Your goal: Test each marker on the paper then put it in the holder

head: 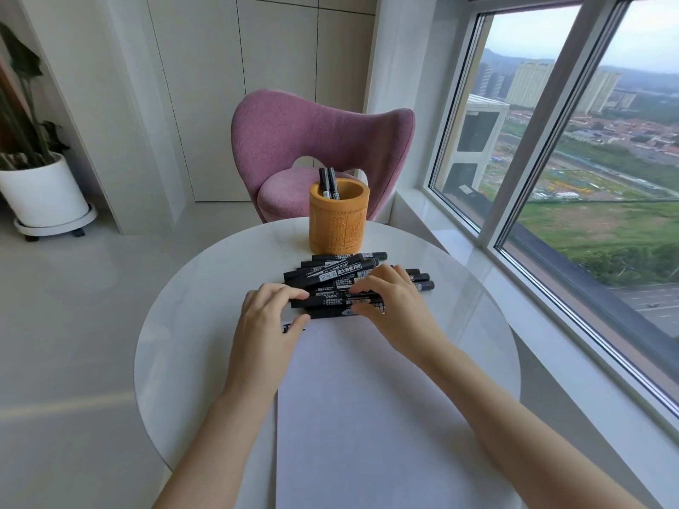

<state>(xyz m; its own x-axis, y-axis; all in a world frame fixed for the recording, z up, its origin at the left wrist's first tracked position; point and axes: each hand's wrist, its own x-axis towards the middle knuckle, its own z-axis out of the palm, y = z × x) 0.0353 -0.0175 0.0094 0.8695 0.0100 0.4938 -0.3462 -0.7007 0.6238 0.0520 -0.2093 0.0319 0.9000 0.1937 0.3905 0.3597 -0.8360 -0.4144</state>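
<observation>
Several black markers [330, 273] lie in a pile on the round white table [191, 325], just beyond the top edge of a white sheet of paper [367, 405]. My left hand [268, 317] pinches the left end of the nearest marker [327, 313] between thumb and forefinger. My right hand [393, 306] curls over the right part of the same marker, thumb beneath and fingers lying on the pile. Black test marks [290, 328] show at the paper's top left corner, partly hidden by my left hand. Behind the pile stands a carved orange-brown holder [338, 222] with two markers [328, 183] upright in it.
A pink upholstered chair [319, 141] stands right behind the table. A large window [569, 159] with a sill runs along the right. At the far left a plant grows in a white pot [44, 192] on a wheeled base on the pale floor.
</observation>
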